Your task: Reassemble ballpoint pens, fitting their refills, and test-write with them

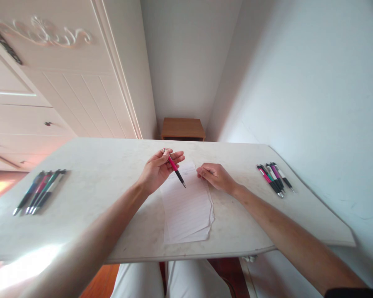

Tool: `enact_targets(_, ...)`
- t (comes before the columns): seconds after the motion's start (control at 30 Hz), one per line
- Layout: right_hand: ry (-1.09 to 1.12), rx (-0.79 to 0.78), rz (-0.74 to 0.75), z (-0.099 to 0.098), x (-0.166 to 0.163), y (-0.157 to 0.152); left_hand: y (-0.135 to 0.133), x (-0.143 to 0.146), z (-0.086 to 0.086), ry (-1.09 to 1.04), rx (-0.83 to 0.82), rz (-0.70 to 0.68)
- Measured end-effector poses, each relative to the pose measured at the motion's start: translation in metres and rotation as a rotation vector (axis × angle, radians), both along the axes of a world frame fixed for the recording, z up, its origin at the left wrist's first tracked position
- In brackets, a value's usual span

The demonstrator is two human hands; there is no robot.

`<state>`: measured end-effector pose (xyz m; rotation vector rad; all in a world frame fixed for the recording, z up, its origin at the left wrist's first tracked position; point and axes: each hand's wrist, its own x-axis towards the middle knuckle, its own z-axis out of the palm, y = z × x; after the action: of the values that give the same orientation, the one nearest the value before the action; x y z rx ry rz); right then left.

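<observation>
A pink ballpoint pen point(175, 168) with a black grip is pinched between the thumb and fingers of my left hand point(161, 165). Its tip points down and toward the right, over the upper part of some lined paper sheets point(186, 211). Faint writing shows near the top of the paper. My right hand point(216, 176) rests at the paper's upper right edge with its fingers curled in, and nothing shows in them. The sheets overlap slightly and have a ragged right edge.
Several pens point(40, 192) lie side by side at the table's left, and several more point(275, 179) at its right. The pale table point(118, 165) meets a wall on the right. A white cabinet point(81, 91) stands to the left; a brown wooden stand point(183, 128) is beyond the far edge.
</observation>
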<state>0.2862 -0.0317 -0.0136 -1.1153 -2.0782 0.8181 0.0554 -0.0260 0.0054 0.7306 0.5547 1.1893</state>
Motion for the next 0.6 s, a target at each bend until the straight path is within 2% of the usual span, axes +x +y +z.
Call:
enact_targets(0.13,-0.013,0.010,-0.002,0.0000,-0.0001,0.0002,-0.0017,0.0019,0.0000,0.032,0.029,0.014)
enact_targets(0.4,-0.032,0.033,0.026,0.0003,0.0005,0.0005,0.0048,-0.0007,-0.0013,0.066,-0.005,0.212)
enact_targets(0.6,-0.032,0.027,0.026,-0.0003,0.0002,0.0006,0.0050,-0.0032,-0.0007,0.049,-0.002,0.217)
